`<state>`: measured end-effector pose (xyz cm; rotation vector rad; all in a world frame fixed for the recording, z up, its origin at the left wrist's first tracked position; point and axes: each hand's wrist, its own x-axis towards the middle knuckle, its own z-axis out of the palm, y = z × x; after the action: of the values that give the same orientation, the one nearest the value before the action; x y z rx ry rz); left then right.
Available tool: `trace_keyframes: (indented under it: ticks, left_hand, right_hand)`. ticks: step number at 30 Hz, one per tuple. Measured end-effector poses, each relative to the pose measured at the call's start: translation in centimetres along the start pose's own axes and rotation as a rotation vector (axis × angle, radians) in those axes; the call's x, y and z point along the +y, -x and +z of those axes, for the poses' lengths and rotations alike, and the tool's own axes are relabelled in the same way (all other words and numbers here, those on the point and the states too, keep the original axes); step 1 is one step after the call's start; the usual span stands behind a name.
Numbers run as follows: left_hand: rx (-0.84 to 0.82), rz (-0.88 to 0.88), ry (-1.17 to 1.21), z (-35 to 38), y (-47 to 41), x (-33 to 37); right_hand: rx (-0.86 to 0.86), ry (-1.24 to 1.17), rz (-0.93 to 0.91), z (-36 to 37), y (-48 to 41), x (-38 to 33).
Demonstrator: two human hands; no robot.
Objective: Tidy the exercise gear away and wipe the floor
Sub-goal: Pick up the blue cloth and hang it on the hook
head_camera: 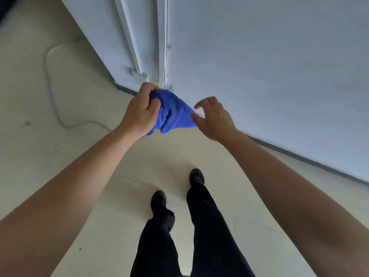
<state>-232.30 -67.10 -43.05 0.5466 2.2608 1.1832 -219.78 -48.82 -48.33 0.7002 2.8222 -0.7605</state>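
I am gripping the cloth (pixel 175 114) in my left hand (pixel 139 114), fingers and thumb curling tight round a bunched handful of it. My right hand (pixel 215 120) is reaching in from the other side. Its thumb (pixel 196 118) is touching the free corner while the fingers above are standing apart from it, loosely bent, so that hand is not clamping anything yet. The cloth is hanging in the air between my two hands, well above the floor (pixel 60 156).

I am judging this to be the wiping part of the job, at the stage of readying the cloth; no exercise gear is showing anywhere round my hands. The next move is probably calling for my right fingers to close on that corner, so I can pull the bundle out flat or fold it into a pad, and then for me to get down low, since I am standing upright.

The cloth is looking soft and fleecy, a vivid blue, creasing into fat rounded folds near my left palm and thinning to a flatter triangular flap toward my right. Below my hands the floor is pale, smooth and hard, showing a few dark specks and fine hairline marks. Beyond my hands a matt white wall (pixel 259 66) is rising, and a thin grey cable (pixel 52 92) is looping across the floor out past my left hand.
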Motion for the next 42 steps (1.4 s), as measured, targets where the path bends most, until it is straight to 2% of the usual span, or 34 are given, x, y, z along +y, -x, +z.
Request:
trace_keyframes:
  ticks: [2, 6, 11, 16, 20, 22, 28, 30, 33, 36, 39, 42]
  left_hand:
    - [-0.080, 0.100, -0.011, -1.9, 1.8, 3.9]
    - [-0.260, 0.281, -0.073, -4.1, 4.8, 11.9]
    - [-0.331, 0.495, -0.235, -3.2, 7.9, 22.5]
    - [-0.389, 0.642, -0.446, 2.0, 12.2, 31.9]
    - [-0.429, 0.814, -0.595, 10.8, 17.7, 37.8]
    - [-0.446, 0.872, -0.587, 16.0, 20.9, 40.0]
    - [-0.577, 0.951, -0.300, 33.6, 32.9, 46.3]
    - [-0.644, 1.002, -0.228, 39.5, 37.5, 48.8]
    - [-0.759, 1.038, -0.159, 47.2, 44.2, 52.3]
    - [-0.888, 1.115, -0.189, 54.1, 49.0, 55.3]
    - [-0.984, 1.175, -0.248, 61.2, 52.3, 57.8]
    - [-1.032, 1.198, -0.300, 68.6, 54.6, 59.8]
  right_hand:
    - [0.019, -0.087, -0.026, -3.0, 2.8, -2.1]
    - [-0.013, -0.379, 0.056, -9.0, 8.3, -5.7]
    - [0.212, -0.356, 0.166, -18.1, 16.1, -4.8]
    - [0.485, -0.329, 0.351, -26.3, 26.8, 2.1]
    - [0.665, -0.364, 0.424, -30.0, 37.7, 8.4]
    - [0.741, -0.336, 0.499, -31.1, 43.8, 11.8]
    - [0.714, 0.192, 0.782, -33.3, 65.8, 23.8]
    - [0.716, 0.284, 0.878, -33.9, 72.0, 27.4]
    - [0.815, 0.277, 0.967, -34.1, 79.0, 32.6]
    - [0.888, 0.242, 0.934, -34.2, 84.1, 37.8]
    - [0.937, 0.099, 0.836, -34.8, 87.2, 42.5]
    - [1.015, -0.105, 0.812, -35.8, 88.9, 47.7]
